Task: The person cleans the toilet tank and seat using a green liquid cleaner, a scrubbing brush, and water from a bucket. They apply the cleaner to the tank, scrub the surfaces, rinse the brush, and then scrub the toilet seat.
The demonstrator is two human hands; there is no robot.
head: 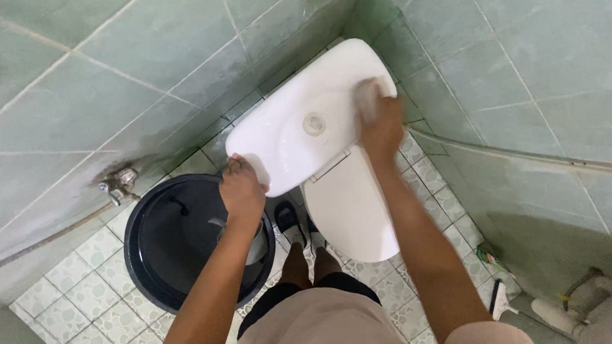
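Note:
A white toilet stands in the corner, its tank lid (298, 135) showing a round flush button (314, 123) in the middle. My left hand (241, 189) grips the near left edge of the tank lid. My right hand (380, 125) presses a pale scrubbing pad (368, 97) against the lid's right side; the pad looks blurred. Below the tank lies the closed white seat cover (351, 204).
A black bucket (161, 245) with a metal dipper inside stands left of the toilet, under a wall tap (118, 184) with a hose. Green tiled walls close in on both sides. A brush (498, 299) and white pipes (574, 308) lie at the lower right floor.

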